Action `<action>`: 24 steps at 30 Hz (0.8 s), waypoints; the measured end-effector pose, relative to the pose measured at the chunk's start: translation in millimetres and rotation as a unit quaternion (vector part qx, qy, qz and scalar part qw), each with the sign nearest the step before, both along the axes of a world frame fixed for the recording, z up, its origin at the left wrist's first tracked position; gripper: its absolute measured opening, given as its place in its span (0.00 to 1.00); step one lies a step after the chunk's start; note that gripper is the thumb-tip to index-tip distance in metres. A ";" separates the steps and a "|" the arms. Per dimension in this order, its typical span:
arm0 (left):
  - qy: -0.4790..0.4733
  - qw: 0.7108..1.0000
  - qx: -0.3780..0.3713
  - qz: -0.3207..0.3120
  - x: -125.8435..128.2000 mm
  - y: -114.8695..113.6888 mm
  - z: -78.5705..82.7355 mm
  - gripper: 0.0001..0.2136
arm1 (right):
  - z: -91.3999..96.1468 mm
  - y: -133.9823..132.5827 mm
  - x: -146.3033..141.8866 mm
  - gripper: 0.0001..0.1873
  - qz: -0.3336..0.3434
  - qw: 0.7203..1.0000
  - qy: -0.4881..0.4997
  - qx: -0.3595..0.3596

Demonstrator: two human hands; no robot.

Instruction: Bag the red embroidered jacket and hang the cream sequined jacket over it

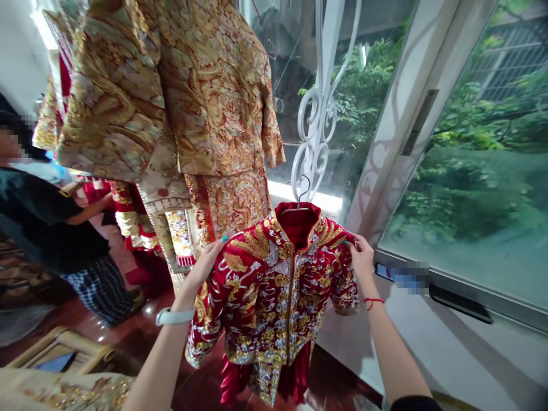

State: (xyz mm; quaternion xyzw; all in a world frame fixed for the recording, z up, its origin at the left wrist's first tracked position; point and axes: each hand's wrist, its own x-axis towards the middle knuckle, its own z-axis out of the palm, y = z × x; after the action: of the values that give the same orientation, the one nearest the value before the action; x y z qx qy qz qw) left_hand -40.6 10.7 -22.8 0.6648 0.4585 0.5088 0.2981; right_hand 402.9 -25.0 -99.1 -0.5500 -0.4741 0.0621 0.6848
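Observation:
A red jacket (274, 297) embroidered in gold and silver hangs on a wire hanger (301, 197) hooked on a white iron scroll (319, 114). My left hand (209, 257), with a white wristband below it, pinches the jacket's left shoulder. My right hand (362, 257), a red string round its wrist, grips the right shoulder seam. Both hands are closed on the fabric.
A large gold brocade robe (180, 97) hangs high at the left, red and gold garments behind it. A person in a dark top (47, 222) stands at the far left. A window (471, 160) and its sill (449, 342) fill the right. A wooden chair (64, 348) is at the lower left.

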 end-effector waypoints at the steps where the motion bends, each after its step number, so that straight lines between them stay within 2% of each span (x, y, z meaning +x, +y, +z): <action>1: -0.004 1.000 -0.019 -0.012 1.1 2.2 -4.0 0.25 | 1.8 1.5 1.8 0.15 -0.010 1.000 -0.010 0.002; 3: -0.009 0.999 -0.030 -0.020 3.5 1.7 -4.6 0.25 | 10.9 2.8 8.8 0.11 -0.011 1.000 -0.028 0.003; 5: -0.003 1.000 0.013 0.006 7.8 -2.2 6.1 0.22 | 27.1 5.6 18.3 0.10 0.004 0.999 -0.038 0.003; 7: 0.016 0.992 0.101 0.076 14.2 -8.3 20.9 0.19 | 45.8 11.2 26.7 0.09 0.023 0.998 -0.053 0.004; 9: 0.043 0.966 0.202 0.155 20.4 -17.4 27.8 0.17 | 59.2 17.9 31.2 0.10 0.061 0.996 -0.062 -0.001; 10: 0.056 0.949 0.245 0.193 22.6 -22.9 25.1 0.16 | 61.4 20.9 31.9 0.12 0.090 0.994 -0.058 -0.011; 12: 0.080 0.924 0.289 0.239 23.5 -34.9 6.7 0.15 | 55.6 24.9 31.6 0.18 0.160 0.985 -0.032 -0.048; 14: 0.098 0.926 0.274 0.241 19.6 -45.9 -21.5 0.18 | 40.3 25.9 31.6 0.26 0.208 0.974 0.001 -0.091; 16: 0.095 0.942 0.237 0.217 12.4 -54.1 -46.0 0.23 | 25.7 24.3 33.1 0.34 0.219 0.968 0.028 -0.121; 17: 0.084 0.949 0.226 0.202 8.9 -57.3 -53.2 0.25 | 21.9 22.8 34.0 0.36 0.216 0.967 0.036 -0.130; 19: 0.075 0.955 0.224 0.180 4.7 -62.6 -56.2 0.30 | 24.4 19.2 33.1 0.38 0.207 0.968 0.027 -0.138; 22: 0.145 0.954 0.220 0.143 8.4 -67.3 -42.9 0.40 | 46.2 15.3 18.0 0.33 0.215 0.970 -0.049 -0.107; 24: 0.197 0.947 0.209 0.146 13.6 -66.1 -33.1 0.38 | 61.0 15.7 -0.5 0.29 0.202 0.971 -0.103 -0.075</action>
State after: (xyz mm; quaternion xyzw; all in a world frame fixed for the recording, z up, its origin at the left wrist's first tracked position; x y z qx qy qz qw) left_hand -27.0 -55.4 -55.9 0.7248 0.4839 0.4900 -0.0217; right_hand 402.5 -9.4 -38.0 -0.4961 -0.6369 0.1775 0.5628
